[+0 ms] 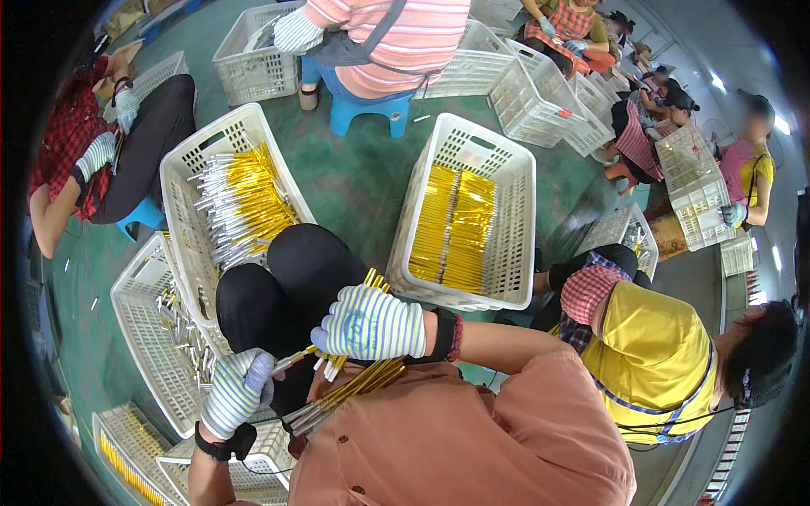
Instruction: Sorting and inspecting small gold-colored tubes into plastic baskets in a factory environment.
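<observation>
Gloved hands bundle gold tubes over the lap.
Right hand [371,323] clasps gold tubes [354,384], long axis slanting lower-left to upper-right; left hand [239,390] pinches their silver ends. White crate [515,211] beyond holds gold tubes lengthwise.

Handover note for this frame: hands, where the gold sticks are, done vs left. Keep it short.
Left hand: gloved, closed on one gold stick by its silver end.
Right hand: gloved, gripping a bundle of gold sticks over the lap.
Done: gold sticks lie in neat rows in the right crate.
Left: loose pile in the left crate; silver pieces in the lower-left crate.
</observation>
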### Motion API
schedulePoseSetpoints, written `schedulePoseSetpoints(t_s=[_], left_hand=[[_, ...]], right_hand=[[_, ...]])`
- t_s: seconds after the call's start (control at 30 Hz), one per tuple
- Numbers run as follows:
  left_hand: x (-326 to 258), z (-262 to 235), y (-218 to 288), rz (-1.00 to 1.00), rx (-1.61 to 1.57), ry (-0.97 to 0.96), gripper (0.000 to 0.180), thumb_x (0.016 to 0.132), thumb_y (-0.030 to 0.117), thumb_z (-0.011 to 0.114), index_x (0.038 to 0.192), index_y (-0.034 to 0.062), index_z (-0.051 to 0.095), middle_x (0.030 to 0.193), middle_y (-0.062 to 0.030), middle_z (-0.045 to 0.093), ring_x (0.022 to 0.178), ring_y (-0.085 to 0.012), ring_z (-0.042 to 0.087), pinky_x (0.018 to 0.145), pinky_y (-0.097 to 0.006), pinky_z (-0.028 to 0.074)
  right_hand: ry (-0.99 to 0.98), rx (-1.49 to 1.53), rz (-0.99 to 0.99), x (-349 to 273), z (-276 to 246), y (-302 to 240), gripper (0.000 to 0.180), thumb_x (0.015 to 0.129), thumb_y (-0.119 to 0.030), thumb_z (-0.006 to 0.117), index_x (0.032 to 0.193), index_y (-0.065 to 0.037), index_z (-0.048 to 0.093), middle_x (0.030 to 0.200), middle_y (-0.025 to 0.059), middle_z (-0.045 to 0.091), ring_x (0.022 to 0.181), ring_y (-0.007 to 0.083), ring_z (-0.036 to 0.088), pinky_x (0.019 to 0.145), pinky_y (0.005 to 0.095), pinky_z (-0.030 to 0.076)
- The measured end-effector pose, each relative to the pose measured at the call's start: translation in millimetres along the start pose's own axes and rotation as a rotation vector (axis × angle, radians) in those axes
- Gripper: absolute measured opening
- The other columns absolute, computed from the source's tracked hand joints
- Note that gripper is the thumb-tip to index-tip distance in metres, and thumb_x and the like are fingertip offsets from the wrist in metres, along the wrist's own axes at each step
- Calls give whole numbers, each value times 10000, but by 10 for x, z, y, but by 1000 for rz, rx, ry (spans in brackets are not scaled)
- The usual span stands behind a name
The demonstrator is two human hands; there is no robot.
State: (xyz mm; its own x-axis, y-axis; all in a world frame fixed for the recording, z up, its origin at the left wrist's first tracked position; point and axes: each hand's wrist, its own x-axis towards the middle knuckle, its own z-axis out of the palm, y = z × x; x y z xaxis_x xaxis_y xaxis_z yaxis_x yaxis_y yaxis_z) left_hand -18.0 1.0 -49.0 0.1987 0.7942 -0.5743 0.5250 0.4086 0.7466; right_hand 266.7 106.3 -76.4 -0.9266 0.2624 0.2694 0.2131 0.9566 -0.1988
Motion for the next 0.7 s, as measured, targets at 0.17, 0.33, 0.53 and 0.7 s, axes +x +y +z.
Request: schedulePoseSetpoints(t_s=[0.17, 0.33, 0.53, 0.7], left_hand=[[58, 286, 279, 542, 268, 427, 245, 895, 137, 775, 1113, 55, 698, 933, -132, 715, 799, -291, 690, 668, -396, 519], [97, 304, -85, 636, 324, 534, 172, 946, 176, 711, 1034, 29, 693, 852, -106, 688, 786, -251, 664, 719, -421, 508], [206, -39, 23, -45, -69, -109, 318, 1056, 292, 623, 999, -15, 685, 659, -70, 606, 578, -136, 599, 541, -330, 467], [323, 380, 265, 776, 749, 389, 367, 925, 183, 728, 1253, 38, 650, 1118, -165, 665, 1021, -375, 630, 960, -477, 477]], right_hand=[[49, 272, 200, -109, 131, 114, 217, 811, -317, 752, 823, -114, 675, 719, 105, 667, 725, 356, 698, 655, 479, 539], [103, 184, 120, -51, 106, 17, 178, 793, -286, 737, 792, -121, 670, 732, 88, 677, 740, 323, 709, 657, 452, 534], [226, -113, 12, -186, 7, 15, 159, 832, -265, 643, 767, -123, 613, 639, 30, 565, 599, 250, 609, 574, 402, 452], [68, 231, 299, -311, 126, 34, 225, 835, -344, 746, 832, -134, 665, 727, 80, 661, 702, 339, 678, 610, 450, 506]])
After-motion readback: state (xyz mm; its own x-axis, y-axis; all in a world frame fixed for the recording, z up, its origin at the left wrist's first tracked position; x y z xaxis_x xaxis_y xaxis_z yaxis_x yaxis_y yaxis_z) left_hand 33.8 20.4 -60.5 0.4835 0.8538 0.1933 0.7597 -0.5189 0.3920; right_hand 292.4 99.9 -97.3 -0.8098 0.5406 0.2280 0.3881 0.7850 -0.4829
